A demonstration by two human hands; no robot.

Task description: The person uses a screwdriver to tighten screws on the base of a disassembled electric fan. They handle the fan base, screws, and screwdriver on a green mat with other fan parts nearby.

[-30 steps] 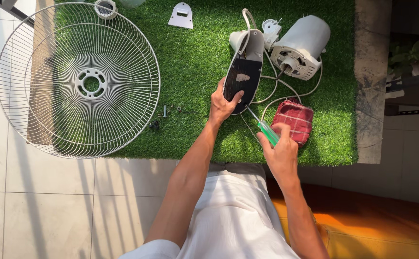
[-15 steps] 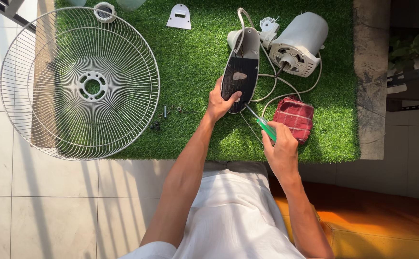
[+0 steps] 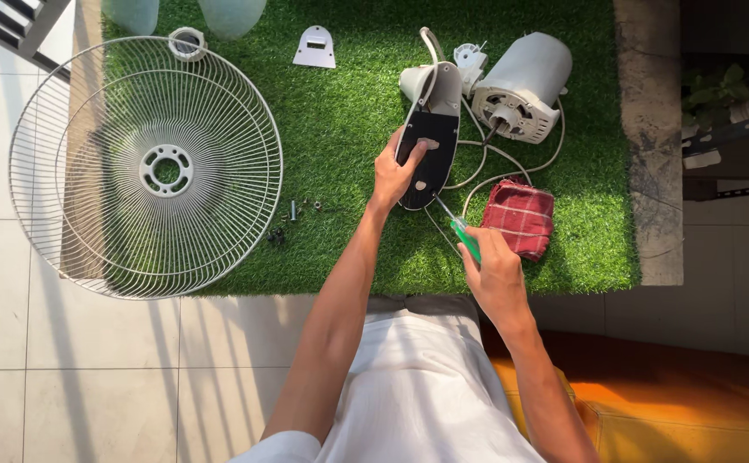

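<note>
My left hand [image 3: 394, 174] grips a dark oval fan base part [image 3: 426, 154] with a pale rim, held over the green turf mat [image 3: 348, 129]. My right hand [image 3: 494, 279] holds a green-handled screwdriver [image 3: 463, 236], its metal tip touching the lower edge of that dark part. A grey fan motor [image 3: 524, 86] lies just beyond, with pale cables [image 3: 494, 167] looping from it toward the part. A red checked cloth [image 3: 520, 217] lies to the right of the screwdriver.
A round white wire fan guard [image 3: 147, 167] lies at the left, half on the mat, half on pale floor tiles. Small screws [image 3: 293, 210] sit beside it. A small white bracket [image 3: 315, 47] lies at the mat's far edge. An orange cushion [image 3: 674, 411] is at my right.
The view has shifted slightly. My hands stay on the dark part and the screwdriver, with the tip kept at the part's lower edge.
</note>
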